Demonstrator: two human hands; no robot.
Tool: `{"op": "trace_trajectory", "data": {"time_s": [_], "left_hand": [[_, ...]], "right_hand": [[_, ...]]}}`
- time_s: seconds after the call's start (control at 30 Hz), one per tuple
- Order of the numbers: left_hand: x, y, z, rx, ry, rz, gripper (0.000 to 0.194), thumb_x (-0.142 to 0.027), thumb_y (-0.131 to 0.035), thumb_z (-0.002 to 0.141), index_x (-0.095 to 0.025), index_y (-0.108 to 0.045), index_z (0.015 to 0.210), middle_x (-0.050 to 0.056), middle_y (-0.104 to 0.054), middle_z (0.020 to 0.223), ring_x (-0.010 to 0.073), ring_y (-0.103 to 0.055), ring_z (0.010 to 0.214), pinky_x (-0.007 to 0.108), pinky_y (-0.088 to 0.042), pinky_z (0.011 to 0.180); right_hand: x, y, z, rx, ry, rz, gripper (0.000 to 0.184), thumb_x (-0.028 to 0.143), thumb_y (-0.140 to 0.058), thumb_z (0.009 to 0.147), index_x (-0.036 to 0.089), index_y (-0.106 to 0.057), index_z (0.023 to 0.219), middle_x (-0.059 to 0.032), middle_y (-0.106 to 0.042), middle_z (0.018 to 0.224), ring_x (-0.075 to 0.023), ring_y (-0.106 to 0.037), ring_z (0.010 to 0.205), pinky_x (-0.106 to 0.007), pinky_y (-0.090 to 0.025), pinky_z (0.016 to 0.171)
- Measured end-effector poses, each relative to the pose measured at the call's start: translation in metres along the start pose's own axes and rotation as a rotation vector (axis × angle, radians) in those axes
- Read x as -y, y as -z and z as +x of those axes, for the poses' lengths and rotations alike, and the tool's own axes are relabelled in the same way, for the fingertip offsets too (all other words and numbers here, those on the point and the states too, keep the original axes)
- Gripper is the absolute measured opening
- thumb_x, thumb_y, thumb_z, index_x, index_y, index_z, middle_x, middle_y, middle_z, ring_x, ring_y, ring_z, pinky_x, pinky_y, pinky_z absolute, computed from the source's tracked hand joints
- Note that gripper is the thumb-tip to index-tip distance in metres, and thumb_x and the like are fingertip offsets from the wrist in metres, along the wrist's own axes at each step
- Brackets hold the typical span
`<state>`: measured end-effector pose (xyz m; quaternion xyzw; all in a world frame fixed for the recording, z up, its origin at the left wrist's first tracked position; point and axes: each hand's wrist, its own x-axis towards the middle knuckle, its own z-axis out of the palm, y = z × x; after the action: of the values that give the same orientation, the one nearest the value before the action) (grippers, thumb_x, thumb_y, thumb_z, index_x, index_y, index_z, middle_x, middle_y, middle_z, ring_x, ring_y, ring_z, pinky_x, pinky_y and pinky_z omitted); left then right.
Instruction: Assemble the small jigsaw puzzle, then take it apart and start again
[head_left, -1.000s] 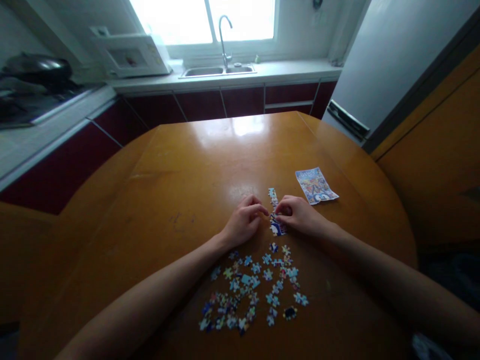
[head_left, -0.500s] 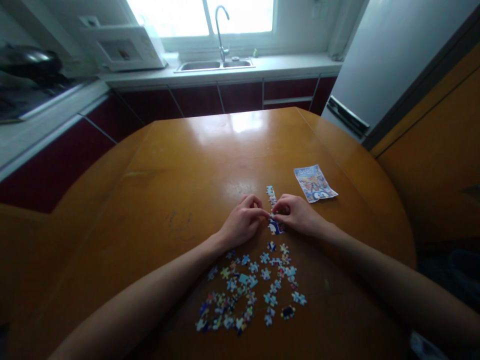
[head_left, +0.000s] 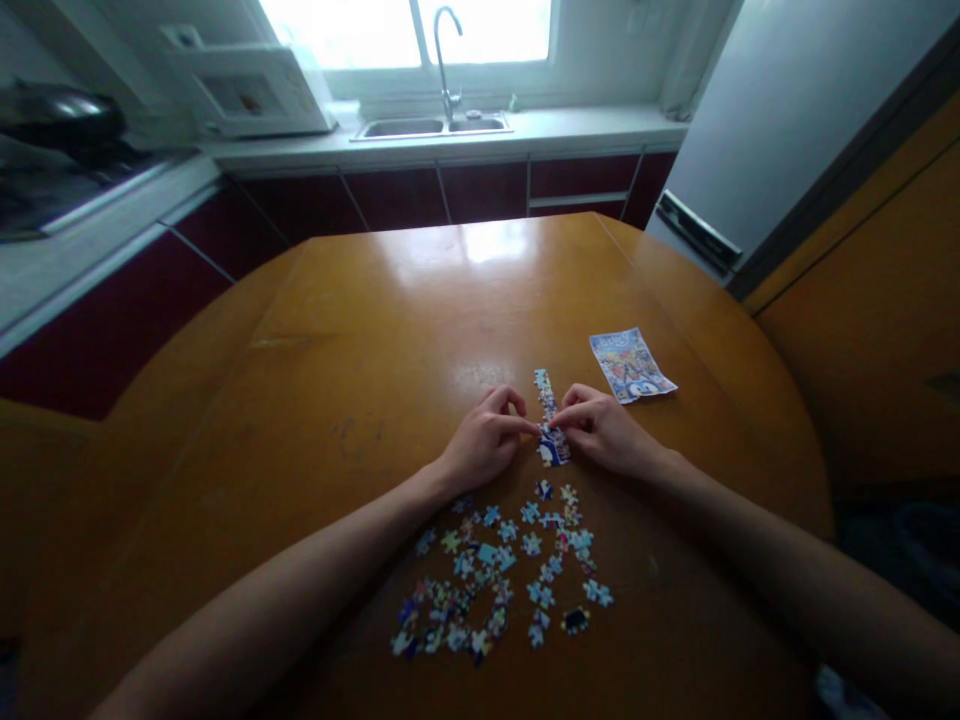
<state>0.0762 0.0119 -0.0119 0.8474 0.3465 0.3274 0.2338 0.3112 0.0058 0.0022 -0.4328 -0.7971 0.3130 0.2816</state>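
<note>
A narrow strip of joined jigsaw puzzle [head_left: 554, 450] lies on the wooden table, wider at its near end, where a dark blue and white print shows. At its left edge, my left hand [head_left: 487, 437] has its fingers bent and closed, the fingertips on the puzzle. From the other side my right hand [head_left: 600, 428] presses an index fingertip onto the strip's middle, its other fingers curled under. Any small piece beneath the fingertips is hidden. Several loose puzzle pieces [head_left: 531, 544] are spread nearer to me, one dark blue piece [head_left: 544, 490] just below the strip.
A creased printed picture sheet [head_left: 632, 366] lies right of the strip. The oval wooden table [head_left: 390, 340] reaches toward a counter with a sink [head_left: 405, 128] and a white microwave [head_left: 251, 95]. A fridge [head_left: 795, 120] stands at the right.
My right hand's fingers have shifted from a pinch over the strip to an index fingertip pressing on it. My left hand stays almost still at the strip's left edge. The view tilts slightly.
</note>
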Motion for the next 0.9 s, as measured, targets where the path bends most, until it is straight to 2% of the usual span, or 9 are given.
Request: {"op": "trace_trajectory", "data": {"time_s": [0.6, 0.67, 0.8, 0.9], "left_hand": [[0.0016, -0.0009, -0.0001, 0.028, 0.011, 0.027, 0.039, 0.000, -0.058, 0.083, -0.030, -0.080, 0.093, 0.004, -0.058, 0.097, 0.0196, -0.050, 0.095, 0.036, -0.050, 0.085], [0.0010, -0.0007, 0.0003, 0.032, 0.014, 0.031, 0.038, 0.000, -0.057, 0.084, -0.030, -0.079, 0.093, 0.004, -0.058, 0.097, 0.0195, -0.050, 0.095, 0.036, -0.049, 0.086], [-0.0003, 0.0001, 0.0010, 0.041, 0.020, 0.046, 0.040, 0.002, -0.056, 0.082, -0.029, -0.079, 0.093, 0.004, -0.058, 0.097, 0.0196, -0.051, 0.096, 0.036, -0.049, 0.087], [-0.0018, 0.0012, 0.0017, 0.054, 0.010, 0.047, 0.041, 0.003, -0.055, 0.079, -0.028, -0.078, 0.095, 0.004, -0.058, 0.098, 0.0201, -0.051, 0.098, 0.038, -0.048, 0.089]], "right_hand": [[-0.0020, -0.0021, -0.0013, 0.052, 0.006, -0.105, 0.022, 0.016, -0.063, 0.089, 0.028, -0.080, 0.093, -0.0044, -0.061, 0.092, -0.0160, -0.058, 0.078, -0.031, -0.048, 0.072], [-0.0006, -0.0022, -0.0010, 0.031, 0.002, -0.070, 0.022, 0.015, -0.062, 0.089, 0.027, -0.079, 0.092, -0.0044, -0.061, 0.091, -0.0159, -0.058, 0.079, -0.030, -0.048, 0.073], [0.0019, -0.0015, -0.0001, -0.090, -0.039, 0.007, 0.022, 0.010, -0.058, 0.086, 0.021, -0.077, 0.089, -0.0044, -0.061, 0.087, -0.0152, -0.058, 0.076, -0.029, -0.047, 0.070], [0.0030, -0.0012, -0.0003, -0.102, -0.041, -0.005, 0.023, 0.008, -0.055, 0.085, 0.019, -0.075, 0.087, -0.0043, -0.060, 0.087, -0.0148, -0.057, 0.075, -0.029, -0.046, 0.068]]}}
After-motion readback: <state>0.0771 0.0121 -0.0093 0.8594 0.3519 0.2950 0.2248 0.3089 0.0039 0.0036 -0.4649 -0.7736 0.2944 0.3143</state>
